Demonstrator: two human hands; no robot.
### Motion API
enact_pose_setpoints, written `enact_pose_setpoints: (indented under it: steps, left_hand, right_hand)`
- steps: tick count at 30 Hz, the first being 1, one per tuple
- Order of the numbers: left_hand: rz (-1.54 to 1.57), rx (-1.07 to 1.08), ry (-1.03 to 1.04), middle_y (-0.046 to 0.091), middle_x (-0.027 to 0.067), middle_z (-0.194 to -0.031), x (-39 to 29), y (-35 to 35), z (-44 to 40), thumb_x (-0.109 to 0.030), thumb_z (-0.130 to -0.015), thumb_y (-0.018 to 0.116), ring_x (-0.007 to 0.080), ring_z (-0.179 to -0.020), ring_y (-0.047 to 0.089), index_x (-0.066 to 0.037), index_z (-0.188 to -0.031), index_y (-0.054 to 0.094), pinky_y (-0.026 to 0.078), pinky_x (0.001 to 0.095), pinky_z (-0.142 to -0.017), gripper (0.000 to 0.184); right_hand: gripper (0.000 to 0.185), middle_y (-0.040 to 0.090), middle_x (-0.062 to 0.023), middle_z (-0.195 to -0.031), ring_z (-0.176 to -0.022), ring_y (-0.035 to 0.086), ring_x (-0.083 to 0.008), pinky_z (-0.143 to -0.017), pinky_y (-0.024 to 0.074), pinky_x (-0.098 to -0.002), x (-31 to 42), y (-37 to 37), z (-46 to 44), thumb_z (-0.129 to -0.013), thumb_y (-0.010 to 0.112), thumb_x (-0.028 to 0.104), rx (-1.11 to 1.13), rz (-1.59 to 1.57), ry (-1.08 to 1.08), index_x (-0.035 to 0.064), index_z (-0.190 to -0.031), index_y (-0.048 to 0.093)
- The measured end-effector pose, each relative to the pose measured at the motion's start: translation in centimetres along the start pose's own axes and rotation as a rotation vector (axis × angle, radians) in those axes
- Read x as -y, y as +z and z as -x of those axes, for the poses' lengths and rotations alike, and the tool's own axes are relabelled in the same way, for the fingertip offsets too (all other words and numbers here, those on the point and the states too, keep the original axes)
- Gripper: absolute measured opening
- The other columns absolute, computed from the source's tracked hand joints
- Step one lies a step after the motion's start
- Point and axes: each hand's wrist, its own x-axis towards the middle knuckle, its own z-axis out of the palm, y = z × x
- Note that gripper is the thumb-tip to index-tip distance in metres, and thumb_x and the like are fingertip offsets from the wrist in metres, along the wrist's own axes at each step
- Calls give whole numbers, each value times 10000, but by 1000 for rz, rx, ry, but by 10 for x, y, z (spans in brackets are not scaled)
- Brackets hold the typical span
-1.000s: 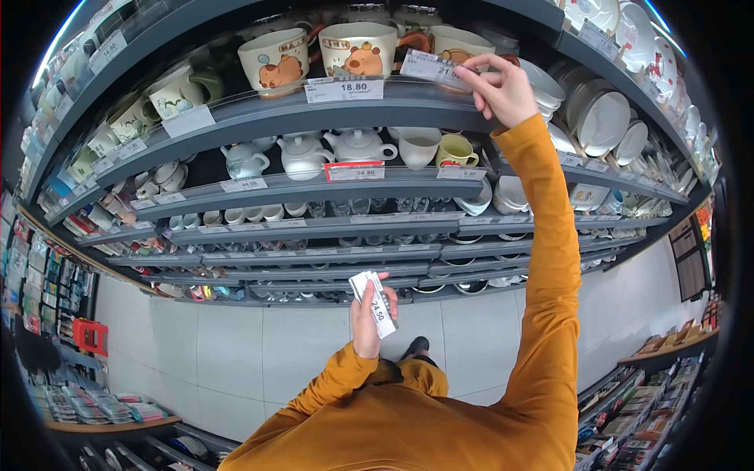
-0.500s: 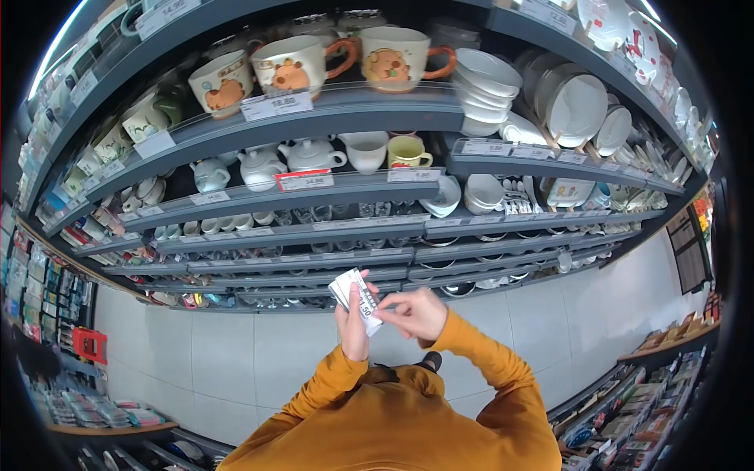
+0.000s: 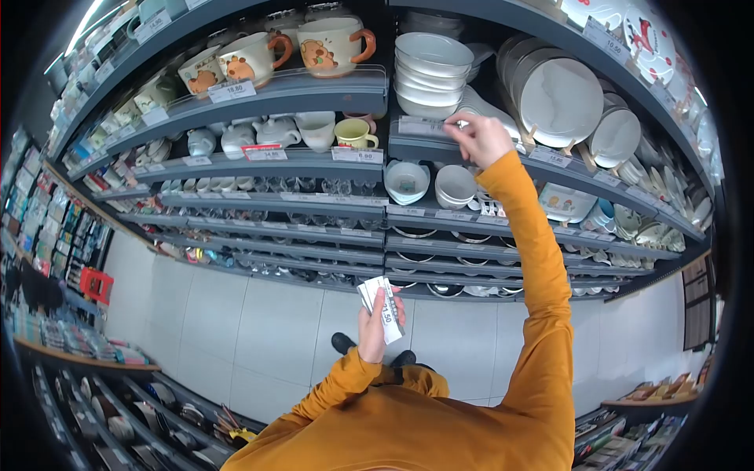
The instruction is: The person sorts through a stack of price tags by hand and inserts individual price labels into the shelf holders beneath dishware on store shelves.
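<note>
My left hand is closed round a small stack of white price labels, the front one printed "21.50", held low in front of my body. Up at the shelf edge, my right hand has its thumb and fingertips pinched at the right end of a price label in the clear strip. Its print is too blurred to read. Above that label stands a stack of white bowls. White spoons lie behind my right hand, partly hidden by it.
White plates stand upright in racks to the right. Mugs with animal pictures fill the upper left shelf, with teapots below. More bowls sit under my right hand. A red basket is at the far left on the tiled floor.
My right hand has left the label stack and reached up and right to the shelf edge. My left hand keeps the labels. The view has shifted to the right along the shelves.
</note>
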Motion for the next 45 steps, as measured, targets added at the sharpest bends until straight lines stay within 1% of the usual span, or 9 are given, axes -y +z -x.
enact_pose_setpoints:
  steps: [5, 8, 15, 19, 21, 26, 33, 38, 45]
  left_hand:
    - [117, -155, 158, 472, 23, -721, 6, 7, -8, -338, -989, 447, 110, -561, 467, -4, -1063, 495, 390, 240, -512, 346]
    - [112, -170, 257, 469, 16, -720, 11, 18, -18, -304, -980, 479, 104, -563, 461, -10, -1048, 492, 387, 236, -510, 301]
    - [-188, -224, 109, 617, 60, -845, 36, 9, -50, -250, -963, 525, 117, -713, 567, 5, -1051, 555, 456, 257, -613, 272]
    - [-167, -93, 51, 634, 128, -1060, 34, 1, -76, -223, -961, 522, 182, -920, 617, 25, -1195, 506, 495, 302, -783, 341]
    - [-58, 7, 28, 610, 160, -1128, 28, 5, -89, -215, -971, 480, 219, -960, 621, 28, -1245, 463, 499, 319, -814, 366]
    - [55, 186, -140, 611, 154, -1038, 29, -5, -131, -226, -973, 369, 260, -930, 633, 25, -1283, 415, 525, 354, -836, 401]
    - [-69, 149, -247, 512, 32, -779, 44, -19, -167, -353, -978, 451, 147, -662, 557, -10, -1113, 503, 491, 304, -596, 372]
    - [-173, 127, -177, 487, 11, -726, 38, 13, -171, -373, -949, 528, 105, -550, 516, -9, -1036, 535, 409, 252, -453, 374]
    - [-422, 268, -169, 594, 13, -866, 64, 18, -174, -294, -957, 540, 66, -804, 548, -10, -1063, 590, 433, 209, -680, 307]
  right_hand:
    - [201, 541, -4, -473, -406, 489, -69, -412, 368, -248, 7, -18, 39, -871, 655, 248, -145, -306, 42, 48, -860, 665]
    - [159, 529, 27, -542, -420, 464, -29, -374, 367, -200, 24, 20, 116, -877, 657, 185, 149, -908, 349, 53, -792, 630]
    - [222, 521, 18, -501, -416, 428, -30, -399, 329, -211, 6, 96, 209, -927, 599, 250, 604, -1067, 612, 47, -966, 678]
    - [308, 593, -25, -507, -418, 555, -103, -433, 436, -283, -67, 102, 170, -905, 593, 381, 215, -372, 412, 117, -1056, 645]
    - [299, 609, -63, -536, -490, 601, -280, -501, 478, -393, -119, 121, 156, -893, 588, 365, 71, 53, 310, 131, -1072, 640]
    - [244, 593, -27, -499, -461, 593, -225, -495, 466, -331, -176, 142, 144, -876, 609, 363, 176, 255, 240, 158, -998, 662]
    - [174, 568, -17, -475, -410, 557, -169, -436, 424, -292, -146, 110, 134, -859, 662, 298, 62, -82, 310, 127, -887, 676]
    - [135, 555, 30, -525, -430, 442, -17, -393, 320, -197, -74, 121, 173, -877, 668, 174, 115, -944, 744, 57, -943, 659]
    - [145, 508, 18, -497, -396, 388, -29, -380, 277, -206, -39, 148, 212, -902, 634, 169, 196, -1198, 914, 25, -892, 616]
